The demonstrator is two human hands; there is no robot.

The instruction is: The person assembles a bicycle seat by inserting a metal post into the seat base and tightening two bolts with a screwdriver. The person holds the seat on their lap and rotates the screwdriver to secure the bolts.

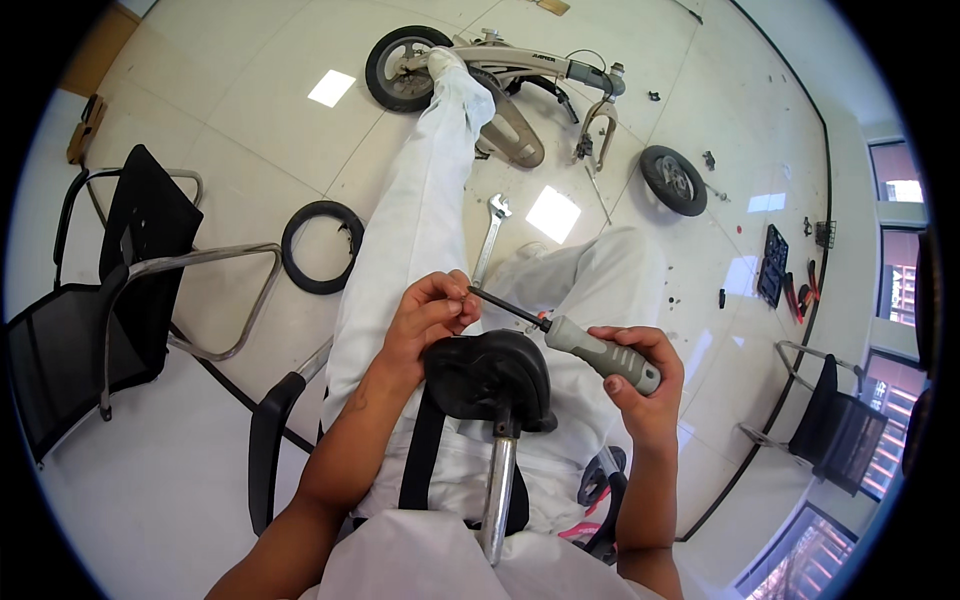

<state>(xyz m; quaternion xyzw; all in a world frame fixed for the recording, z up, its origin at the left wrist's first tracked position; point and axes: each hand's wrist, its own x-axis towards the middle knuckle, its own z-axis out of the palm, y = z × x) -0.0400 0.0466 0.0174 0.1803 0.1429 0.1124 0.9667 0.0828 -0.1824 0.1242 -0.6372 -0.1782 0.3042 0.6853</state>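
Note:
My right hand is closed around the grey handle of a screwdriver, its dark shaft slanting up to the left. At the shaft's tip, the fingers of my left hand are pinched together. Whether a small part is also between them is hidden. Just below the shaft, a black bicycle saddle rests at my lap, near my left wrist. Its silver seat post runs back toward my body. An adjustable wrench lies beyond my hands, between my white-trousered legs.
A partly dismantled bicycle frame lies on the tiled floor ahead, my left foot against it. A loose wheel is to the right, a tyre to the left. Black chairs stand at the sides. A tool case lies far right.

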